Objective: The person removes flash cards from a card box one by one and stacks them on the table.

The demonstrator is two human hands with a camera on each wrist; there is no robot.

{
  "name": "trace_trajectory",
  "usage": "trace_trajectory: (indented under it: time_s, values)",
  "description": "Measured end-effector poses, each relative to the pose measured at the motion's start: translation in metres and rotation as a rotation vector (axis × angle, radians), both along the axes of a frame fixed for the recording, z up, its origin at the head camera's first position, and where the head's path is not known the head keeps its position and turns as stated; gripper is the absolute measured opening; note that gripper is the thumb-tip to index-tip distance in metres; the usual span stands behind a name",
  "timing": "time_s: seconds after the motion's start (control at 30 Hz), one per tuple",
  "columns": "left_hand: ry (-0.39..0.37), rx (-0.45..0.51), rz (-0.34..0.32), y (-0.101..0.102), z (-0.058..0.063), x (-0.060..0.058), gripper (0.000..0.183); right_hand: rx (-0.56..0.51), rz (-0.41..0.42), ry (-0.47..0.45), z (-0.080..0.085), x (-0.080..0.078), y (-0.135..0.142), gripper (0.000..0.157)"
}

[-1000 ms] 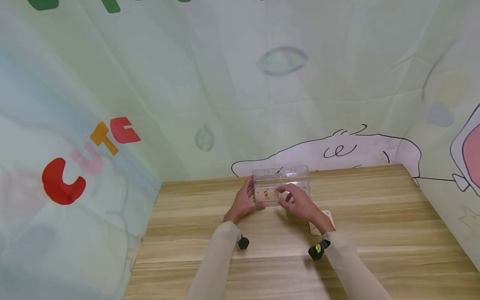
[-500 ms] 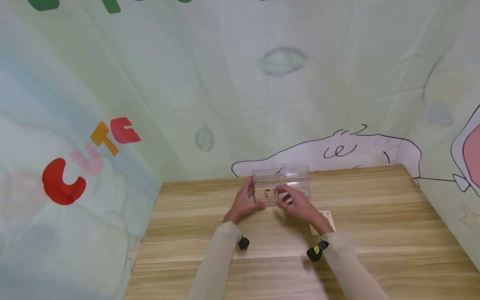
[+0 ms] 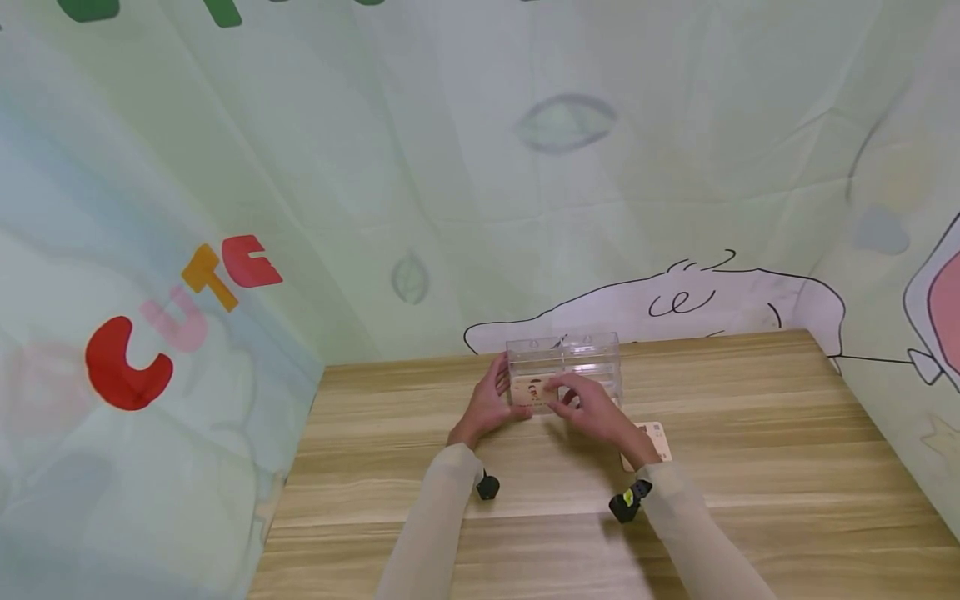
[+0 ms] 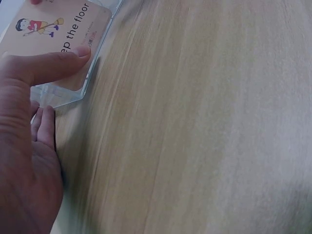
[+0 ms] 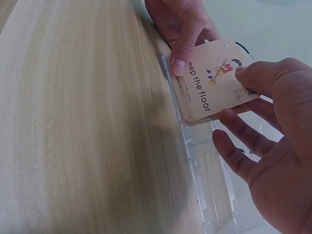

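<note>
A clear plastic box [image 3: 588, 346] with side-by-side compartments stands near the table's back edge. A beige flashcard [image 5: 202, 90] lies at its left compartment, printed with a child sweeping and "eep the floor"; another card edge shows beneath it. My left hand [image 3: 487, 408] holds the box's left end, fingers along the outside and thumb [image 4: 63, 63] pressing on the card's lower edge. From the right, my right hand [image 3: 594, 408] pinches the card's upper right part, thumb [image 5: 265, 75] on its face and fingers behind. How deep the card sits in the box I cannot tell.
Another beige card [image 3: 656, 442] lies on the wood-grain table [image 3: 547, 542] beneath my right wrist, partly covered by it. A printed curtain [image 3: 480, 208] hangs directly behind the table's back edge. Black cameras are strapped to both wrists.
My right hand has slid slightly left over the card, and the card's top has tipped lower. More of the loose card under my right wrist shows. My left hand keeps its place.
</note>
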State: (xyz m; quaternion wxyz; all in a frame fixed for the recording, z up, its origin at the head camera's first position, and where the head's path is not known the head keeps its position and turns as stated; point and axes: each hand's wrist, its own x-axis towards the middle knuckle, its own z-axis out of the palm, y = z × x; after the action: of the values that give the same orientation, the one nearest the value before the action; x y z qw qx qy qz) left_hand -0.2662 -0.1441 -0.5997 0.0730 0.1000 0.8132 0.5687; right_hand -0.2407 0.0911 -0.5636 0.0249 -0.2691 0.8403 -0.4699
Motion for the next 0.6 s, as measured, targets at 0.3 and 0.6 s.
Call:
trace_trajectory:
  time_s: [0.3, 0.6]
  values:
    - [0.027, 0.005, -0.013, -0.001, -0.002, 0.000, 0.115, 0.020, -0.016, 0.063, 0.007, -0.003, 0.000, 0.026]
    - [0.044, 0.037, -0.025, -0.002, -0.002, -0.001, 0.115, -0.003, -0.046, 0.051, 0.014, -0.004, 0.002, 0.030]
